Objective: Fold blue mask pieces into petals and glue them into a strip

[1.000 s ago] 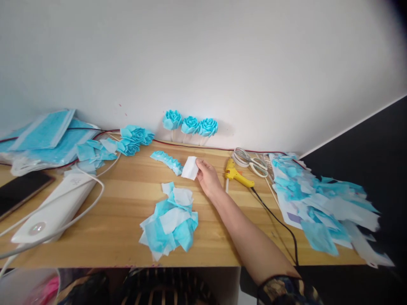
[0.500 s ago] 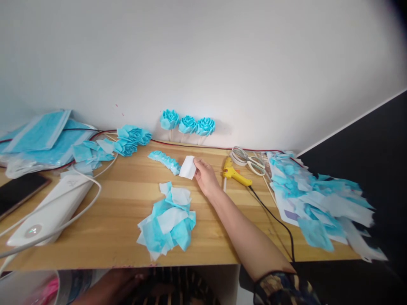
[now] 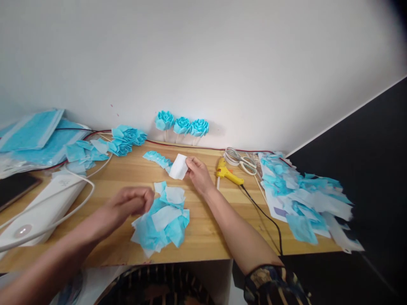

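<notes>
My right hand (image 3: 197,173) pinches a white square of thin fabric (image 3: 178,167) at its right edge, holding it above the wood tabletop. Just behind the square lies a strip of blue folded petals (image 3: 158,159). My left hand (image 3: 135,201), slightly blurred, hovers at the upper left of a loose pile of blue and white fabric pieces (image 3: 167,222). Its fingers are curled in, and nothing shows in them. A yellow glue gun (image 3: 229,173) rests to the right of my right hand.
Three blue flowers on sticks (image 3: 182,126) stand against the wall. More blue flowers (image 3: 127,139) and face masks (image 3: 32,133) lie at left, near a white power strip (image 3: 47,207) and a phone (image 3: 15,188). Scissors (image 3: 248,165) and fabric scraps (image 3: 305,199) are at right.
My left hand has come up from below the table edge to beside the fabric pile. The right hand still holds the white square, and the view has shifted slightly right.
</notes>
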Available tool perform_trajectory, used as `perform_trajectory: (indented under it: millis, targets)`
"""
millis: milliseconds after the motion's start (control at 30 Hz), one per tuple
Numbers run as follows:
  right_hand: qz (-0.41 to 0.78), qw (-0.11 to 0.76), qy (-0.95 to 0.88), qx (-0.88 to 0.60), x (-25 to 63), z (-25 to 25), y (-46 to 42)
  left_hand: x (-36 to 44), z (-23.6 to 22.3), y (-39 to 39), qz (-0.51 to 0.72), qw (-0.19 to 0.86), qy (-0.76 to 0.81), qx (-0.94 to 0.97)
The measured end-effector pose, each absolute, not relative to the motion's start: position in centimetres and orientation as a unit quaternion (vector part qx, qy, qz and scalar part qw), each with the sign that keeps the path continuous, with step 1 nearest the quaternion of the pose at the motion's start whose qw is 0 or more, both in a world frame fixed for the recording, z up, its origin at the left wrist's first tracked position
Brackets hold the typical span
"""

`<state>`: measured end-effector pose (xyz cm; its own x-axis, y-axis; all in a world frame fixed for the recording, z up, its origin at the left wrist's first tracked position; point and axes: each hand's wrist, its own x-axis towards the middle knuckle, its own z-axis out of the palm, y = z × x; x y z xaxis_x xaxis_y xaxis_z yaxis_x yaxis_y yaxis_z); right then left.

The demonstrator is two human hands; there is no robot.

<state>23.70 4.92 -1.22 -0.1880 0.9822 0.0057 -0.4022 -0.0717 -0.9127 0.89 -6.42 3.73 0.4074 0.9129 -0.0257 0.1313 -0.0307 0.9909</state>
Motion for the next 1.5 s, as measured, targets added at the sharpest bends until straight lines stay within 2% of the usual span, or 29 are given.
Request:
perform_trajectory:
  millis: [167,367,700,1167,1500]
  targets:
    - [0.626,0.535,-0.462,-0.329,24.4,-0.3,4.8,4.1,3.3,0.6,0.448,0.607,0.427,0.499]
    - [0.617,0.544,-0.45,-0.347,24.8,0.0,5.2,5.5,2.0,3.9,0.472,0.628,0.412,0.461]
    - [0.63,0.535,-0.422,-0.374,24.7,-0.1,6.5,5.3,1.4,3.2,0.485,0.583,0.439,0.483]
    - [0.612,0.538,-0.419,-0.4,25.3,-1.9,4.6,5.3,1.4,2.6,0.482,0.583,0.422,0.5]
    - [0.625,0.537,-0.403,-0.399,24.9,-1.3,4.1,5.4,1.7,2.6,0.496,0.721,0.31,0.372]
